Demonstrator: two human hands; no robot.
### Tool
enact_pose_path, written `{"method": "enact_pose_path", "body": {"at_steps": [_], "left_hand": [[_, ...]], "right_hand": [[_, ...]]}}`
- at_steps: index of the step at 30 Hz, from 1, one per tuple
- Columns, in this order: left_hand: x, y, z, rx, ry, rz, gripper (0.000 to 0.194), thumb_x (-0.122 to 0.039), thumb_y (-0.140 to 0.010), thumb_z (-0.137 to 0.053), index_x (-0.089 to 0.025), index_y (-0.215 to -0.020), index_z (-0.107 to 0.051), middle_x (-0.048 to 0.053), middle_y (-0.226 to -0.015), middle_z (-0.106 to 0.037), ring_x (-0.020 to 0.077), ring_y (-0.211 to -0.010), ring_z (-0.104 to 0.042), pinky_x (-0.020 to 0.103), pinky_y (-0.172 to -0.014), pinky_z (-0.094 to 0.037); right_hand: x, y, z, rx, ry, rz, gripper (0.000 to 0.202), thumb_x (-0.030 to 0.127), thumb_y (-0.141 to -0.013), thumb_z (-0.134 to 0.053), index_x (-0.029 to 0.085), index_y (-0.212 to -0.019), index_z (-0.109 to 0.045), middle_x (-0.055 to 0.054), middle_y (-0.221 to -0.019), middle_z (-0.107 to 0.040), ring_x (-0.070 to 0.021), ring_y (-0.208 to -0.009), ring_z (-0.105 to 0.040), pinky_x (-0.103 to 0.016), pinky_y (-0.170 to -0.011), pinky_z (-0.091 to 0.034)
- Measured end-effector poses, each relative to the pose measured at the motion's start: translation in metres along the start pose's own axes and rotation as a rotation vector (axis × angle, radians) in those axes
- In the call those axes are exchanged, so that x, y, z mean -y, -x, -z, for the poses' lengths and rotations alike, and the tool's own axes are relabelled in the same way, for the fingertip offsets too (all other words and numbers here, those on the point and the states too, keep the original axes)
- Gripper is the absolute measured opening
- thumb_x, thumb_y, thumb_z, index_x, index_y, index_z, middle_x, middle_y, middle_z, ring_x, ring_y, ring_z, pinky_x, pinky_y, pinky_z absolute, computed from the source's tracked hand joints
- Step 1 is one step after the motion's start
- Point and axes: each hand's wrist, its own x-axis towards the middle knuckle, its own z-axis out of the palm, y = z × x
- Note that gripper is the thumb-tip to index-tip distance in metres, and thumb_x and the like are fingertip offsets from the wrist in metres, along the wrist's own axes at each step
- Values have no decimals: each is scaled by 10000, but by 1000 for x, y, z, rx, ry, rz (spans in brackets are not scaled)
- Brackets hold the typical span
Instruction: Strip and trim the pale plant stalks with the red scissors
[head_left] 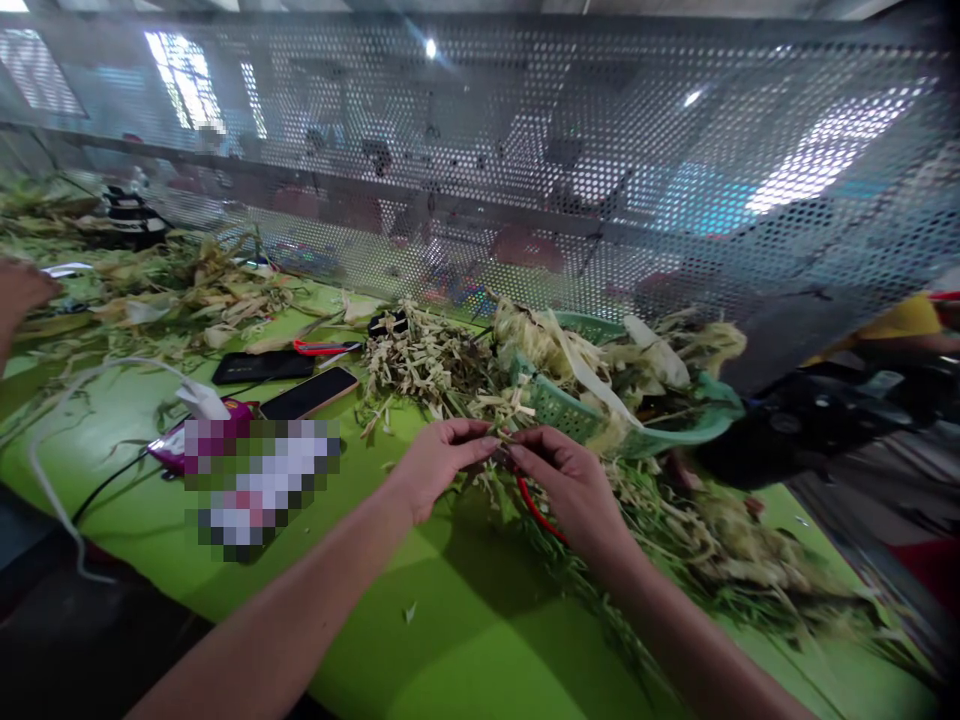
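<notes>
Near the middle of the green table (420, 600), my left hand (442, 465) and my right hand (570, 480) meet with fingertips pinched together. Between them is a pale dried plant strip (507, 436), partly hidden by the fingers. A curved red handle (538, 512) shows under my right hand; the rest of that tool is hidden. Just beyond my fingers lies a heap of small knotted straw-like pieces (427, 360). The green basket (570, 415) behind my right hand holds dried husks (547, 345). Green and dry plant stems (690, 530) spread beside my right forearm.
To the left lie a black phone (262, 367), another phone (310, 393), a red cutter (324, 348), a purple tissue pack (217, 435) and a white cable (45, 470). More husks (180, 290) lie farther left, near another person's hand (26, 290). A perforated metal screen (465, 150) stands behind.
</notes>
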Motion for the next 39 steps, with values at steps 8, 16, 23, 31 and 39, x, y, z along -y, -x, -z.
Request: {"method": "enact_pose_path", "body": {"at_steps": [8,16,23,31,39], "left_hand": [[5,-3,3,-32,49,-72,388,-246,-561,-842,-139,-884,-655,23,-793,-655,115,-728,-583,260,-723,-456],[-2,-5,7,-26,-161,-132,348,-283,-617,-798,-128,-907,-683,23,-753,-657,115,-691,-560,263,-706,-435],[-8,-7,17,-38,-258,-175,270,-236,-670,-740,-148,-920,-690,24,-766,-669,130,-715,-582,273,-729,-434],[1,-6,10,-16,-199,-134,285,-246,-642,-760,-129,-863,-623,16,-709,-624,113,-665,-554,255,-661,-427],[1,-5,10,0,-264,-138,156,-215,-688,-690,-138,-813,-635,19,-746,-624,118,-695,-547,265,-706,-415]], "right_hand": [[-4,1,-4,123,70,7,235,413,-785,-630,180,-768,-601,19,-650,-511,-131,-611,-449,-245,-562,-358],[-8,1,-2,166,55,-4,230,394,-843,-568,178,-770,-594,19,-685,-498,-132,-641,-436,-246,-580,-345],[0,-1,4,76,71,-8,212,389,-815,-579,183,-769,-590,18,-679,-535,-140,-650,-470,-252,-603,-366],[3,1,0,148,-25,-23,317,395,-746,-687,196,-976,-599,-37,-941,-668,-201,-851,-617,-305,-754,-465],[-13,-5,-2,100,44,-38,210,348,-740,-670,167,-838,-626,-14,-777,-636,-181,-743,-567,-281,-675,-429]]}}
